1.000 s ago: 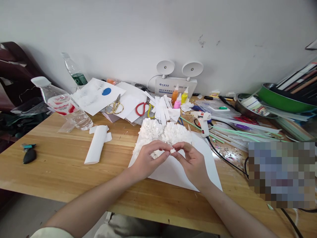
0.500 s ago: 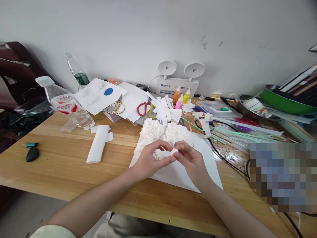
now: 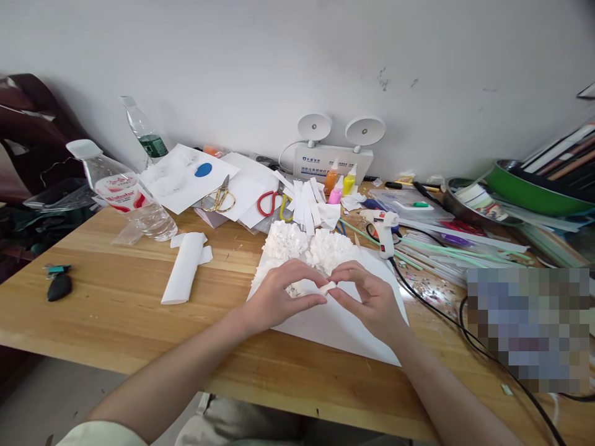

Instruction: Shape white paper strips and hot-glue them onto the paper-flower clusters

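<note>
Between the fingertips of both hands is a small rolled piece of white paper (image 3: pixel 328 288). My left hand (image 3: pixel 279 297) pinches it with thumb and forefinger from the left. From the other side my right hand (image 3: pixel 369 300) grips it the same way. Just below lies a white sheet (image 3: pixel 325 337) on the table. Crumpled white paper clumps (image 3: pixel 286 240) cover its far part, partly hidden behind my hands. Beyond the clumps is a pile of white paper strips (image 3: pixel 307 207).
A white glue gun (image 3: pixel 383 232) stands right of the sheet, its cable trailing right. To the left are a folded white paper piece (image 3: pixel 183 269), a water bottle (image 3: pixel 132 201) and keys (image 3: pixel 59 285). Gold scissors (image 3: pixel 218 199), red-handled scissors (image 3: pixel 267 203) and paint bottles (image 3: pixel 335 195) sit behind.
The right fingers have shifted slightly, and the paper piece between the fingertips has turned, now showing longer and flatter. The white sheet's near right corner has moved a little left.
</note>
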